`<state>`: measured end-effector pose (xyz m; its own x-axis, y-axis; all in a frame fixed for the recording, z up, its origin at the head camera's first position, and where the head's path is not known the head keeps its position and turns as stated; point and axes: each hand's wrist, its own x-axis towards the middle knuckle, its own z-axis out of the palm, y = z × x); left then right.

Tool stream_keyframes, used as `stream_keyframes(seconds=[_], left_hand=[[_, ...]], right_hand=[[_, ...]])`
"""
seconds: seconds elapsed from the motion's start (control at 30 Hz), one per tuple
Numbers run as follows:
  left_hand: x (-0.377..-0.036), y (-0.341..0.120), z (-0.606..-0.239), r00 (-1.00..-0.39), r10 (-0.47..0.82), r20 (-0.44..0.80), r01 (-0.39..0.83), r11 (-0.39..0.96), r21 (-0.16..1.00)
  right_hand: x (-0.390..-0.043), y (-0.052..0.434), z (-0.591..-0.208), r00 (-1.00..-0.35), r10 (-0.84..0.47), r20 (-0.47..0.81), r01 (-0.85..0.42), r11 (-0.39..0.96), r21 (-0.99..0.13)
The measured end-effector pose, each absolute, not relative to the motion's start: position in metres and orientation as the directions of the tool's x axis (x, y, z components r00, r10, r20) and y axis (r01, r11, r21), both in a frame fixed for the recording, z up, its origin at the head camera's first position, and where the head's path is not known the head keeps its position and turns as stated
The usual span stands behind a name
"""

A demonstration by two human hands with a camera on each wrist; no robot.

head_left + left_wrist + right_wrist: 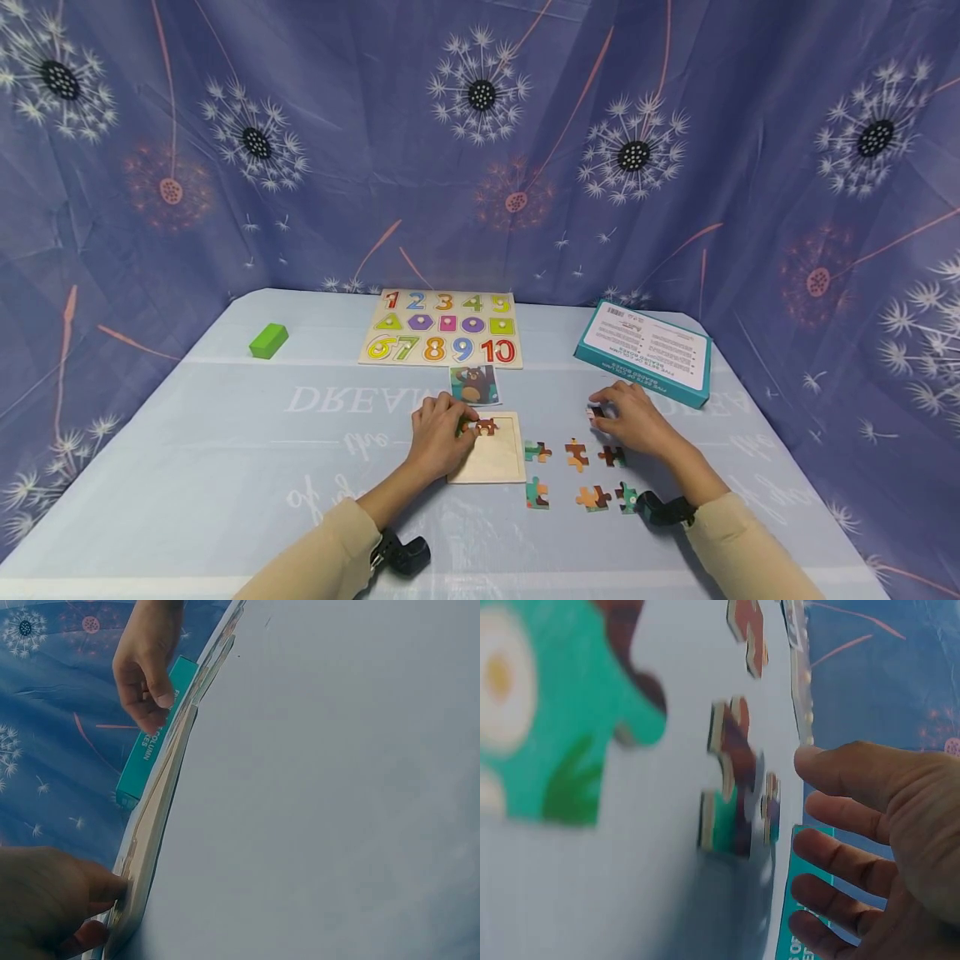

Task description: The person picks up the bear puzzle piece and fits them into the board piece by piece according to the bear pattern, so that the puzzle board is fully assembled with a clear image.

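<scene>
My left hand is at the upper left corner of a square wooden puzzle board, its thumb and fingers about a green puzzle piece they partly cover. A brown piece lies on the board beside it. In the left wrist view the left fingers are at the board's edge. My right hand is over a small dark and pale piece, fingers spread and slightly bent. The right wrist view shows nothing between the right fingers.
Several loose pieces, including a brown one and a green one, lie right of the board. Behind are a bear picture card, a number board and a teal box. A green block sits far left.
</scene>
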<state>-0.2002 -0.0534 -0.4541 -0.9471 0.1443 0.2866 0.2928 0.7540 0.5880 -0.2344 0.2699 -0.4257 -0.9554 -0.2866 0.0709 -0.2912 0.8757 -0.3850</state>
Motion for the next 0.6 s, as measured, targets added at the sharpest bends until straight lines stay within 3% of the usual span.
stream_keyframes(seconds=[0.6], left_hand=[[-0.2004, -0.0533, -0.4558, -0.945, 0.148, 0.291, 0.300, 0.746, 0.594]], right_hand=[[-0.2355, 0.2814, -0.4305, -0.952, -0.300, 0.064, -0.303, 0.888, -0.345]])
